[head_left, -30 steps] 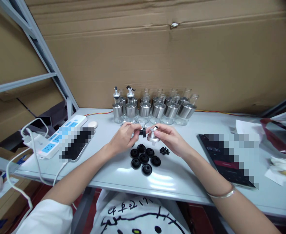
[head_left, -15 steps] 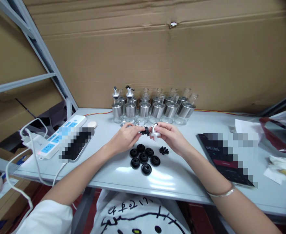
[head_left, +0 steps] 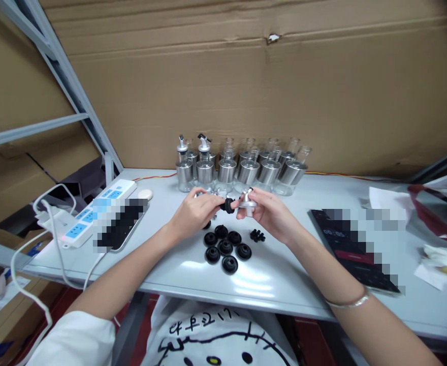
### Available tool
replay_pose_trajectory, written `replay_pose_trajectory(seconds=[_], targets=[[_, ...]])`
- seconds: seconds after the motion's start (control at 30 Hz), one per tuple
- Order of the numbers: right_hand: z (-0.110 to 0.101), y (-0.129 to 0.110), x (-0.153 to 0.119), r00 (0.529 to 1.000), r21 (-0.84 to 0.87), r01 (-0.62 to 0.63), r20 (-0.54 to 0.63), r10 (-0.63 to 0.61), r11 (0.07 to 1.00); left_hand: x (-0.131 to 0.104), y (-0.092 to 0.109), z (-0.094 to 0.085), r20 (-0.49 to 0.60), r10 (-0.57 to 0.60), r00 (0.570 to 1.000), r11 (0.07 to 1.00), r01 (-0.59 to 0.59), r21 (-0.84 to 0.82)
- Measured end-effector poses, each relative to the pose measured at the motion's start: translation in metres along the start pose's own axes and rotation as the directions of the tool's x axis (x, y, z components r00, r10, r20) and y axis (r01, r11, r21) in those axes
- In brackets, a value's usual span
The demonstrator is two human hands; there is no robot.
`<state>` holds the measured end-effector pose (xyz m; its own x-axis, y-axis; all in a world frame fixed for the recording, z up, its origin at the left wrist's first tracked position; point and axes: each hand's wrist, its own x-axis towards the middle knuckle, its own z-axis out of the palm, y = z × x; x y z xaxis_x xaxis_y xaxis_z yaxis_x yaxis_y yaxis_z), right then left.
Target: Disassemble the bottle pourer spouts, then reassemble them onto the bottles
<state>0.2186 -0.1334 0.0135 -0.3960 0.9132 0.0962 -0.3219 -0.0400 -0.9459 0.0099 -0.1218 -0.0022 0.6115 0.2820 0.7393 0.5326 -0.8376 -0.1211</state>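
Note:
Between the fingers of my left hand [head_left: 196, 213] is a black ribbed rubber stopper [head_left: 228, 205]. My right hand [head_left: 271, 211] pinches a silver-and-white pourer spout [head_left: 248, 204], its white stem pointing down; one right fingertip reaches toward the stopper. The two parts are close together, above the table. Below them lie several black rubber stoppers [head_left: 225, 247] in a loose cluster, with a small pile of little black caps [head_left: 257, 235] to their right. More silvery parts behind my left hand are mostly hidden.
Several glass bottles with steel sleeves [head_left: 227, 170] stand in rows at the back; two front-left ones carry pourer spouts [head_left: 204, 145]. A power strip [head_left: 97, 213] and phone [head_left: 120, 226] lie left. A tablet-like device [head_left: 355, 254] and crumpled tissue [head_left: 442, 256] are right.
The pourer spout in my right hand has turned more upright and moved slightly right. The stopper in my left hand has turned, and a right fingertip now reaches it.

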Motion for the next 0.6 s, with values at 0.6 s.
replay_pose_trajectory(seconds=[0.6], targets=[[0.0017, -0.0024, 0.0006, 1.0, 0.014, 0.017, 0.007, -0.017, 1.0, -0.001, 0.0041, 0.0014, -0.022, -0.032, 0.999, 0.999, 0.031, -0.022]])
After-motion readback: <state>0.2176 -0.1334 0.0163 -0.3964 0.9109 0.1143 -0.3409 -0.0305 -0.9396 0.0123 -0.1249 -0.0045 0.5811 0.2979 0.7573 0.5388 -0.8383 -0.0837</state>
